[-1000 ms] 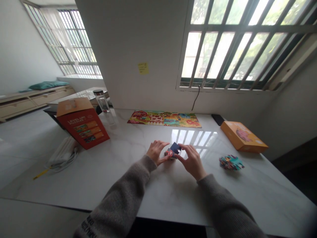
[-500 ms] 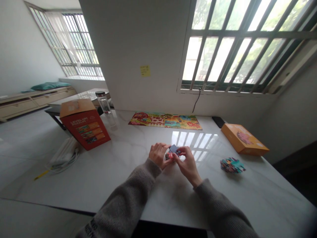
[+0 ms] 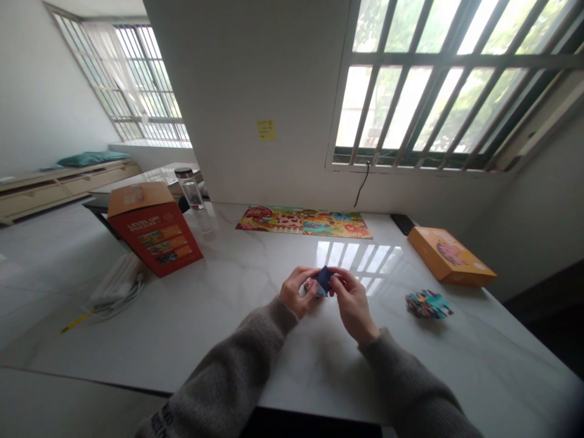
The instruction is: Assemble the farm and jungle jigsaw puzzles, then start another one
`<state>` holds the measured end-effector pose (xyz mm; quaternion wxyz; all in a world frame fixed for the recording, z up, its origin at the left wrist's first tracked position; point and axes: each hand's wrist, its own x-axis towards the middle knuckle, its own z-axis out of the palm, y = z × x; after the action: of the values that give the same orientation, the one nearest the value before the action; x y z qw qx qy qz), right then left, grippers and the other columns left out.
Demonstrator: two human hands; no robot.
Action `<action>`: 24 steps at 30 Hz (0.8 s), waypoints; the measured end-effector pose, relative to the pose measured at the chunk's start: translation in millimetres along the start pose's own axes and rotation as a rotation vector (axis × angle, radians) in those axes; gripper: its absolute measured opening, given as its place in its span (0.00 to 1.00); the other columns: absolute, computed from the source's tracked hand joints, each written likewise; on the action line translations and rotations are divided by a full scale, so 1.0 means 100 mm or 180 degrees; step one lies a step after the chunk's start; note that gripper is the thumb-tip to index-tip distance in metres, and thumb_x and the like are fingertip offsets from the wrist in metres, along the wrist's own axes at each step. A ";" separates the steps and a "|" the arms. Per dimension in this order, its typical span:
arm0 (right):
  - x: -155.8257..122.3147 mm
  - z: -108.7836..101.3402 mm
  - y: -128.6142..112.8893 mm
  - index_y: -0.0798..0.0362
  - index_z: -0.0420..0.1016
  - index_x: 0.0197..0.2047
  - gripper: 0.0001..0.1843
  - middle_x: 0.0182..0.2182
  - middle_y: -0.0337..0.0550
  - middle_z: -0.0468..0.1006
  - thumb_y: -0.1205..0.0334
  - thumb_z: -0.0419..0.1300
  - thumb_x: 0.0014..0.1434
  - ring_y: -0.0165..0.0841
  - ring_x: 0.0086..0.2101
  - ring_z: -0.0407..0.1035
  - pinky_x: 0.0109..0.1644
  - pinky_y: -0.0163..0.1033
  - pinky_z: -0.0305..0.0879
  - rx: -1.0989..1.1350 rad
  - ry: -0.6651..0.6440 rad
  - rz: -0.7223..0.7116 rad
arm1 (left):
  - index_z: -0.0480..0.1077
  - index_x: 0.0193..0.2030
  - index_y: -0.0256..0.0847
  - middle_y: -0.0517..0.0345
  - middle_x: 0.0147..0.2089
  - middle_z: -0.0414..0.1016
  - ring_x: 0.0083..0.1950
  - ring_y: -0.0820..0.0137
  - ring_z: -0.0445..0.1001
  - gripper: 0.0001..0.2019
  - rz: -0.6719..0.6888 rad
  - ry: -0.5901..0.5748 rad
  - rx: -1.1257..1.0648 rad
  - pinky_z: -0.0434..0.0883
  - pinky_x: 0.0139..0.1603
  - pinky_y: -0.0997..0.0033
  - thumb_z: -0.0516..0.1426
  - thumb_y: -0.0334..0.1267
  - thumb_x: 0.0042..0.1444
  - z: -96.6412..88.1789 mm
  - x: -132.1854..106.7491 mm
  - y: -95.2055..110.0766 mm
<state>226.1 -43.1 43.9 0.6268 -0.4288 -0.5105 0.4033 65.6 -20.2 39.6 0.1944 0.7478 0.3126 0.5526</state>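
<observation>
Above the middle of the white marbled table, my left hand (image 3: 296, 291) is closed on a small stack of puzzle pieces (image 3: 311, 285), red and pale parts showing by the thumb. My right hand (image 3: 352, 299) pinches the right side of a dark blue puzzle piece (image 3: 324, 279), which stands tilted up between both hands. The left fingertips also reach that piece; my fingers cover part of the stack. To the right lies a loose pile of puzzle pieces (image 3: 429, 304), teal and mixed colours, untouched by either hand.
An assembled puzzle strip (image 3: 303, 221) lies along the wall. At left stand a red puzzle box (image 3: 157, 234), a glass bottle (image 3: 191, 191) and a power strip (image 3: 116, 283) with its cable. An orange box (image 3: 451, 257) and a black phone-like object (image 3: 402, 224) are at right.
The blue piece has turned, from a lighter, flatter face to a dark, more upright one. My right hand has shifted slightly right and down; the left has moved a little right.
</observation>
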 end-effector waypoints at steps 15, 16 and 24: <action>-0.06 -0.02 0.05 0.52 0.77 0.49 0.16 0.33 0.42 0.79 0.50 0.60 0.64 0.35 0.34 0.72 0.40 0.41 0.70 -0.0478 0.0022 -0.0133 | 0.74 0.51 0.44 0.50 0.49 0.76 0.49 0.58 0.72 0.25 0.0552 -0.0272 0.1734 0.64 0.54 0.56 0.64 0.58 0.54 -0.25 0.01 -0.23; -0.05 -0.06 0.06 0.52 0.76 0.51 0.17 0.33 0.42 0.79 0.51 0.59 0.65 0.36 0.34 0.72 0.41 0.42 0.70 -0.0647 0.0075 -0.0255 | 0.74 0.52 0.44 0.50 0.49 0.76 0.49 0.58 0.72 0.25 0.0482 -0.0293 0.1757 0.64 0.54 0.56 0.64 0.59 0.54 -0.32 0.03 -0.30; 0.05 -0.23 0.12 0.50 0.75 0.46 0.10 0.41 0.48 0.77 0.62 0.54 0.66 0.41 0.45 0.70 0.50 0.49 0.69 -0.1926 -0.0397 -0.1161 | 0.75 0.54 0.49 0.50 0.54 0.71 0.56 0.53 0.67 0.22 -0.1021 -0.0755 0.2324 0.66 0.59 0.49 0.64 0.53 0.54 -0.89 0.17 -1.15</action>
<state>249.0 -37.4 31.4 0.5008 -0.4714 -0.7122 0.1407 -44.3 70.8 6.5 0.0347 0.7679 0.5759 0.2782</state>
